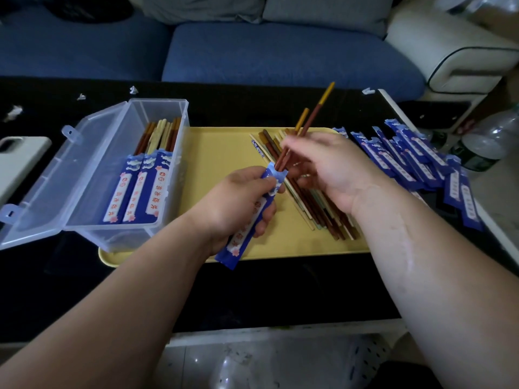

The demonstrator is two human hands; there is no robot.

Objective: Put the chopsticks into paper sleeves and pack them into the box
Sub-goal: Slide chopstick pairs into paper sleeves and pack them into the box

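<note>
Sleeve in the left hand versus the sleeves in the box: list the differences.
The held sleeve is tilted, gripped by the left hand; the boxed sleeves lie side by side. Its chopsticks are barely in; theirs sit deep, ends showing. Same blue print.

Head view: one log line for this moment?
left hand grips paper sleeve | right hand holds chopstick pair, tips in sleeve mouth | box open, sleeved pairs inside

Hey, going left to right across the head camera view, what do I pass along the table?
Clear box → left hand gripping a sleeve → right hand holding chopsticks → pile of empty sleeves → plastic bottle.
</note>
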